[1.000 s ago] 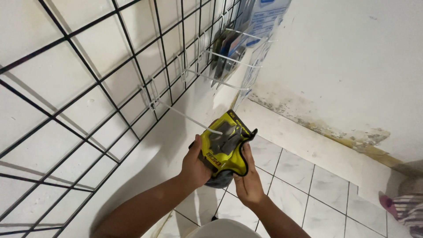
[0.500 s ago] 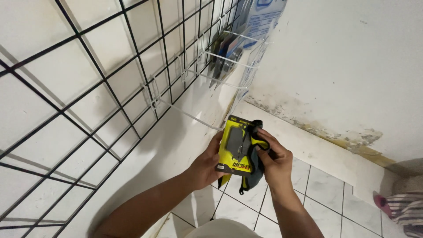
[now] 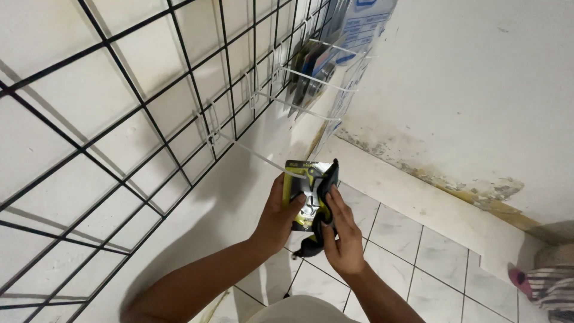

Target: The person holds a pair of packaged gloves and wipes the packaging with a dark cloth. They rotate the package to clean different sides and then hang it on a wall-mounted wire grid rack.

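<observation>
My left hand point(image 3: 280, 216) grips a flat yellow and black blister pack point(image 3: 305, 190) by its left edge. My right hand point(image 3: 339, 232) presses a black cloth point(image 3: 320, 227) against the pack's front, fingers spread along it. The pack's top edge sits just below the tip of a long white wire hook point(image 3: 251, 149) that sticks out of a black wire grid panel point(image 3: 149, 119) on the white wall. The cloth hides the pack's right side.
More white hooks point(image 3: 311, 78) further along the grid carry several hanging packages point(image 3: 314, 63). A white tiled floor point(image 3: 418, 251) lies below. The right wall point(image 3: 478, 90) is stained along its base. A striped object point(image 3: 550, 287) lies at the lower right corner.
Both hands have lifted the pack towards the long hook. The pack turned from crumpled-looking to flat and upright, and the right hand slid down its front with the cloth.
</observation>
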